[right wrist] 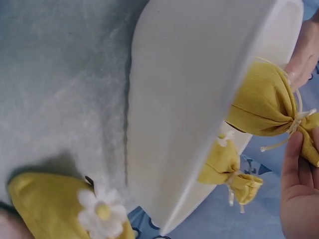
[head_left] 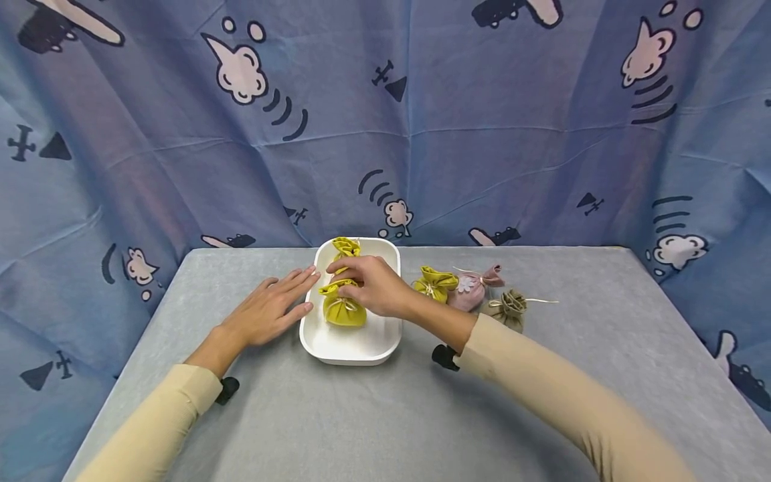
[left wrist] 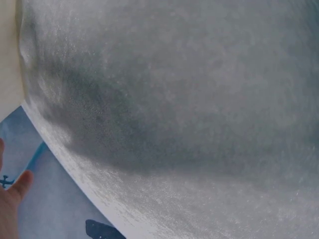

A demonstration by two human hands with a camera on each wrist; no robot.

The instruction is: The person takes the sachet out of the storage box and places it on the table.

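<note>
My right hand (head_left: 379, 288) pinches a yellow drawstring pouch (head_left: 345, 313) by its gathered neck, over the white tray (head_left: 352, 349). In the right wrist view, thumb and fingers close on the cloth just beyond the tied cord of this pouch (right wrist: 264, 102). A second yellow pouch (head_left: 346, 246), with a white flower that shows in the right wrist view, lies farther back in the tray, partly hidden by the hand. Fingers extended, my left hand (head_left: 265, 313) rests at the tray's left rim. Only part of that hand (left wrist: 12, 204) enters the left wrist view.
Right of the tray, a yellow pouch (head_left: 435, 284), a pink pouch (head_left: 468, 290) with a white flower and an olive-brown pouch (head_left: 508, 311) sit close together on the grey table (head_left: 385, 422). A blue patterned curtain (head_left: 446, 154) hangs behind the table's back edge.
</note>
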